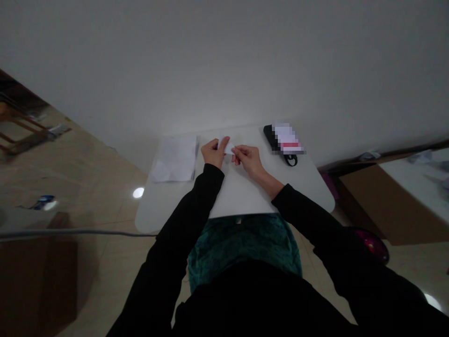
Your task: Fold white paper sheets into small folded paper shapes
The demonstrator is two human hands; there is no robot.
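A small piece of white paper (227, 146), seemingly folded, is held between my two hands above the white table (242, 196). My left hand (213, 152) grips it from the left, with the thumb lying across its face. The fingertips of my right hand (248, 158) pinch its lower right corner. To the left of my left hand lies a stack of white paper sheets (175, 159) on the table. The fingers behind the paper are partly hidden.
At the table's back right lies a black case (269, 135) with a strap, and a blurred-out card or screen on it. A plain wall (224, 65) rises behind the table. A cardboard box (396, 206) stands at right; a grey cable (87, 232) runs across at left.
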